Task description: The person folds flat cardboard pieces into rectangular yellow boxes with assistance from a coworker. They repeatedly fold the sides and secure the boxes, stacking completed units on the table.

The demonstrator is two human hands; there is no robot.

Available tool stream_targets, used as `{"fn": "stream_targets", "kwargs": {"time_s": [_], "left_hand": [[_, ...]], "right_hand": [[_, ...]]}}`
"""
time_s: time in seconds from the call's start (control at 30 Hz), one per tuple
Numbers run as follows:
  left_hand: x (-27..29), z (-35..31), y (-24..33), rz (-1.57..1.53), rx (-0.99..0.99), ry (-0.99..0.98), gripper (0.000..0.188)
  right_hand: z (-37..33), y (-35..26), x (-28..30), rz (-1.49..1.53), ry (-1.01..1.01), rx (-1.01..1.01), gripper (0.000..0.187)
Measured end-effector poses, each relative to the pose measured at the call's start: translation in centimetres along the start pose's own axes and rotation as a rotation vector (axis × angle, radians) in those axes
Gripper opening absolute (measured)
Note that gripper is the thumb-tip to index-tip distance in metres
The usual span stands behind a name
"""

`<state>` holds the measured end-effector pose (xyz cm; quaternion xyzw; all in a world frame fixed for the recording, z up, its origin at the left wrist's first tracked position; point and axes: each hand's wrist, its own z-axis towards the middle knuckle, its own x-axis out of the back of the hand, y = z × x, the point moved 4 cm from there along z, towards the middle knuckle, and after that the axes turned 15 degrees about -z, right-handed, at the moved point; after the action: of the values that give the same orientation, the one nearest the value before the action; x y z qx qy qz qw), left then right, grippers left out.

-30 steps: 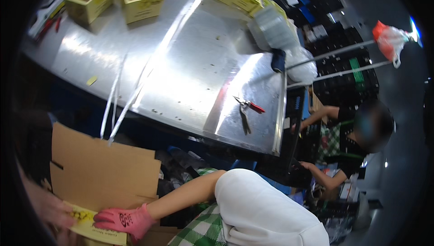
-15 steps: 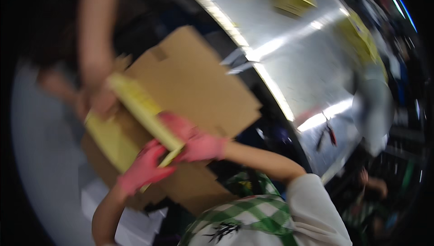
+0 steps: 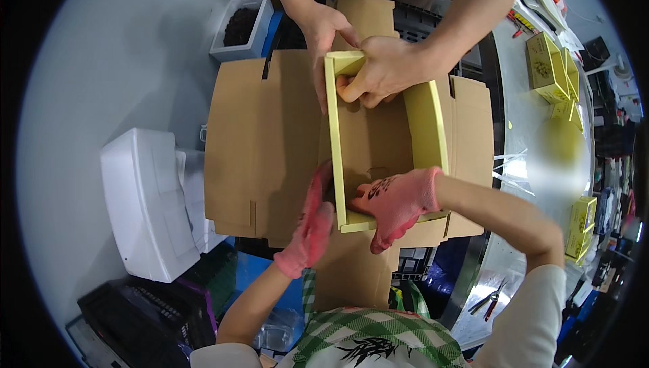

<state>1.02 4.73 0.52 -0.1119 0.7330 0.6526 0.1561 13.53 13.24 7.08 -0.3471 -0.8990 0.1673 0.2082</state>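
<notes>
Evidently, the yellow box (image 3: 426,128) lay straight ahead of the person, long axis running away from the body, and the right hand (image 3: 400,202) had the nearer grip, clamped on the near end wall with fingers inside, while the left hand (image 3: 311,229) was cupped beside the outer left wall, its closure not determinable. A co-worker's hands (image 3: 389,67) occupied the far end, in the way there. Brown carton flaps (image 3: 260,145) spread around it, with the metal tabletop (image 3: 531,165) to the right and a white foam box (image 3: 140,209) to the left.
</notes>
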Motion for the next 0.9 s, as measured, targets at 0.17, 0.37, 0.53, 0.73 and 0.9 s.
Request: {"fn": "stream_targets", "kwargs": {"time_s": [0.17,0.37,0.53,0.73,0.9], "left_hand": [[-1.3,0.7,-2.1,-0.261,0.102,0.046,0.06],[-0.9,1.2,-2.3,-0.303,0.16,0.041,0.061],[-1.0,0.3,-2.7,-0.309,0.165,0.062,0.062],[-1.4,0.9,-1.5,-0.329,0.198,0.011,0.063],[-1.8,1.1,1.8,-0.38,0.061,0.109,0.058]], "right_hand": [[1.9,0.9,-0.6,0.134,0.035,0.063,0.085],[2.6,1.1,0.4,0.131,-0.083,0.119,0.094],[4.0,1.3,-0.7,0.013,-0.004,0.152,0.097],[1.8,0.4,1.2,-0.014,0.051,0.063,0.063],[-3.7,-3.2,-0.5,-0.477,1.191,-0.101,0.036]]}}
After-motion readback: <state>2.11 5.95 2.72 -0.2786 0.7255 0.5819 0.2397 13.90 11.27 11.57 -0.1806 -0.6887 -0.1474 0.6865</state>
